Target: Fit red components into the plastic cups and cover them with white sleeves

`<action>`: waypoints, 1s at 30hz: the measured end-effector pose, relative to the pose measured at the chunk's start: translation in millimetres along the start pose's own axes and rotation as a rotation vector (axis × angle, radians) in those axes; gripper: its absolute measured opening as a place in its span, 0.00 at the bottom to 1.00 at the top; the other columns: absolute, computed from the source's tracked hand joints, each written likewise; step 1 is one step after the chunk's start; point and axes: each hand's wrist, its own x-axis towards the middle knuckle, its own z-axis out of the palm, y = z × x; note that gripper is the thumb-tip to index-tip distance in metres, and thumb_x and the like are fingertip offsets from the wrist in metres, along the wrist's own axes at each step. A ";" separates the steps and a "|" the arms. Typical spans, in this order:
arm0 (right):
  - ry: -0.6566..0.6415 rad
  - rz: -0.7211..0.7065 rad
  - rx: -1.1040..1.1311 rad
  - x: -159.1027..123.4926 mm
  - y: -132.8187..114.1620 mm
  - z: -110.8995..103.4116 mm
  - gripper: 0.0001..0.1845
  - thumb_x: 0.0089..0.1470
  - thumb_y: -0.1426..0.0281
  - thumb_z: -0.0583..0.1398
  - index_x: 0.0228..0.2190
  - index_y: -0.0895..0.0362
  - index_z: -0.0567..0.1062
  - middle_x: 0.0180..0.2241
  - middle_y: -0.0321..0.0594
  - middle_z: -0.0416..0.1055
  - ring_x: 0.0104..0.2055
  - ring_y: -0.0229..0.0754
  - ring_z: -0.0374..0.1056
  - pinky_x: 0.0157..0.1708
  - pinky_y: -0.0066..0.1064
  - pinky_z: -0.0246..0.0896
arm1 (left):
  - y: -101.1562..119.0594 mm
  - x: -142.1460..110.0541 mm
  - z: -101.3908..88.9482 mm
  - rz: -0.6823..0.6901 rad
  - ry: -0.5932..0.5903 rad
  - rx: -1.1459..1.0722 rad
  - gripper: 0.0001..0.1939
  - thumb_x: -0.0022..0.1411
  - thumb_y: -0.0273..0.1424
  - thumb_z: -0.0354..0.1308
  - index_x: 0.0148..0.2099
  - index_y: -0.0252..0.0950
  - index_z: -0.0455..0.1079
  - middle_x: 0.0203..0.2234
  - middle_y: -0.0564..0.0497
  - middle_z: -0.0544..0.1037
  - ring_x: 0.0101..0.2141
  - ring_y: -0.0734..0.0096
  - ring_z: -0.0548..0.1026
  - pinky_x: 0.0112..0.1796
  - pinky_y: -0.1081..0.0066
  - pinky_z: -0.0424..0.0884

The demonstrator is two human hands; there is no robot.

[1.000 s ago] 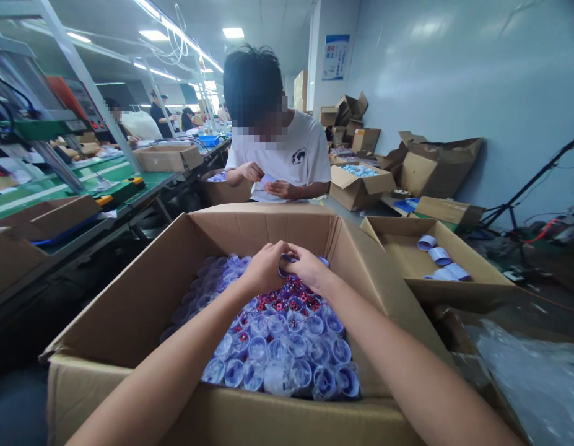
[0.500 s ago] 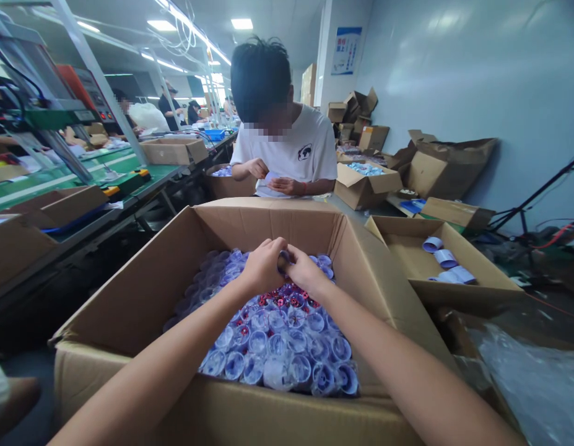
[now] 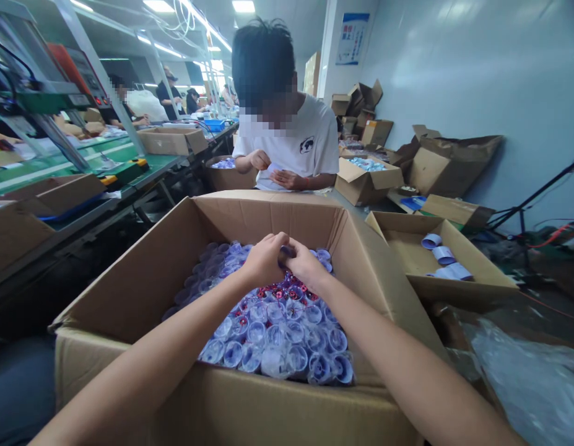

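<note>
Over the middle of a large cardboard box, my left hand and my right hand meet. Both are closed around a short purple plastic cylinder, mostly hidden by the fingers. Below them the box is filled with rows of purple plastic cylinders, many wrapped in clear film. Small red parts with thin wires lie on top of the rows, just under my hands.
A co-worker opposite handles a small pale piece. To the right, an open carton holds several purple cylinders, with clear plastic film nearer me. A green-topped workbench runs along the left.
My view has shifted slightly. My hands stay together on the cylinder, which has turned a little and is more covered by the fingers.
</note>
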 end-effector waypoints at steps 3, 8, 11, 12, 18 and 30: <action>-0.008 -0.022 0.056 2.6 1.6 0.3 0.15 0.42 0.67 0.64 0.36 0.56 0.72 0.32 0.34 0.72 0.36 0.36 0.66 0.42 0.29 0.60 | -5.8 2.0 1.7 0.020 0.084 -0.108 0.22 0.39 0.25 0.58 0.40 0.37 0.58 0.35 0.48 0.69 0.36 0.64 0.69 0.37 0.66 0.67; 0.014 0.057 0.083 9.1 7.2 -4.4 0.11 0.43 0.69 0.63 0.33 0.57 0.71 0.31 0.35 0.72 0.38 0.36 0.66 0.42 0.28 0.60 | -15.5 7.9 4.7 0.046 0.007 -0.303 0.25 0.39 0.31 0.62 0.40 0.36 0.57 0.34 0.50 0.69 0.35 0.67 0.69 0.37 0.67 0.67; 0.087 0.127 0.149 12.1 12.3 -5.4 0.10 0.43 0.69 0.64 0.31 0.58 0.71 0.30 0.35 0.70 0.35 0.35 0.66 0.39 0.27 0.60 | -19.7 10.8 6.5 0.049 0.004 -0.311 0.26 0.38 0.34 0.63 0.41 0.35 0.58 0.37 0.48 0.68 0.38 0.63 0.69 0.41 0.63 0.67; 0.113 0.157 0.175 13.3 13.6 -5.5 0.10 0.43 0.69 0.64 0.30 0.58 0.70 0.29 0.34 0.70 0.33 0.35 0.66 0.37 0.27 0.61 | -21.3 11.6 7.1 0.050 0.007 -0.322 0.27 0.38 0.34 0.63 0.42 0.35 0.59 0.38 0.47 0.68 0.40 0.62 0.68 0.42 0.62 0.66; 0.132 0.261 0.338 22.2 8.9 -14.5 0.13 0.47 0.63 0.61 0.35 0.54 0.67 0.25 0.33 0.68 0.26 0.39 0.66 0.23 0.29 0.60 | -41.1 16.7 15.9 -0.098 -0.127 -0.633 0.38 0.41 0.41 0.63 0.52 0.36 0.53 0.35 0.49 0.71 0.34 0.67 0.71 0.34 0.68 0.69; 0.098 0.260 0.441 16.9 -22.9 -46.8 0.13 0.48 0.65 0.50 0.31 0.58 0.70 0.26 0.42 0.72 0.25 0.40 0.66 0.24 0.29 0.56 | -38.4 13.7 -5.7 -0.136 -0.270 -0.594 0.19 0.50 0.48 0.54 0.27 0.34 0.67 0.18 0.55 0.65 0.21 0.76 0.61 0.24 0.75 0.58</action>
